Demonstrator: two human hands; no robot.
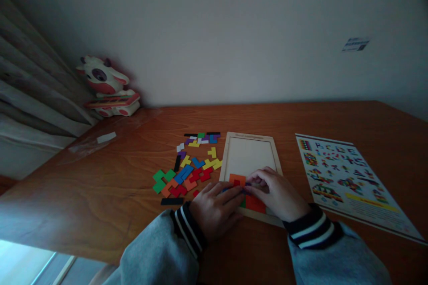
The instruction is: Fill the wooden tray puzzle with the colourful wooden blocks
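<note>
A light wooden puzzle tray [225, 151] lies in front of me, with pieces in its near part: an orange one [236, 177], a red-orange one [256, 204] and a bit of green. My right hand [279, 191] reaches in from the right, thumb and finger pinched on a small dark purple puzzle piece [248, 183]. Over the tray's near left side rests my left hand [217, 207], fingers stretched out and fingertips on or close to the pieces. Part of a blue piece shows under those fingers. The hands hide much of the tray's near left corner.
Left of the tray, loose pieces lie spread out, such as a green one [159, 182] and a black bar [172, 201]. A printed pattern sheet [347, 173] lies at the right. The cow toy [112, 87] stands at the back left of the wooden table [110, 164], beside a curtain [30, 84].
</note>
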